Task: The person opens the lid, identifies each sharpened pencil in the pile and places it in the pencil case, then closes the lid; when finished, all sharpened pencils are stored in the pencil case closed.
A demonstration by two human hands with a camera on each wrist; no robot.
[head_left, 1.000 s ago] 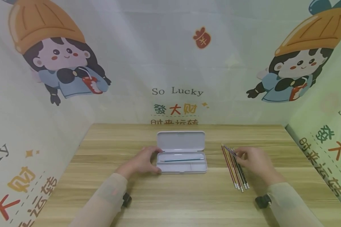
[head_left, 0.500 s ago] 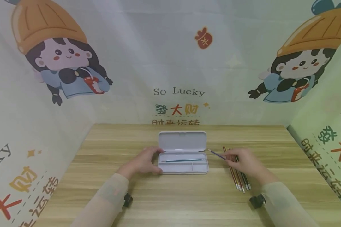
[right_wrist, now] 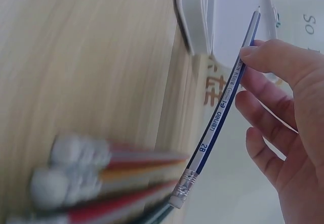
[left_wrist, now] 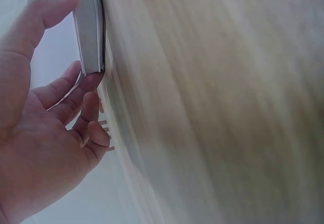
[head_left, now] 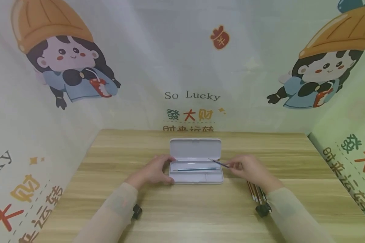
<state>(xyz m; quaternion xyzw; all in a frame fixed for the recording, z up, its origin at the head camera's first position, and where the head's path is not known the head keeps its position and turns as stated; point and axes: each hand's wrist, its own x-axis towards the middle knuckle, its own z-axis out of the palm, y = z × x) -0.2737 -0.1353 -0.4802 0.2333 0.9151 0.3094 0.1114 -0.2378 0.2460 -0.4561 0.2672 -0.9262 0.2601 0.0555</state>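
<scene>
A white pencil case stands with its lid back in the middle of the table. One teal pencil lies in its long rear compartment. At the case's left end, my left hand holds it, thumb at the front corner and fingers round the back, as the left wrist view also shows. Between thumb and fingers, my right hand pinches a blue-and-white pencil marked 2B, with a white eraser end. Its tip reaches over the case's right rear edge in the head view.
Several more pencils lie bunched on the wooden table under the right wrist, partly hidden by the arm; their eraser ends show blurred in the right wrist view. A printed cloth hangs behind and at both sides.
The right hand has carried the blue-and-white pencil left from the bunch to the case's right edge. The left hand has stayed at the case's left end.
</scene>
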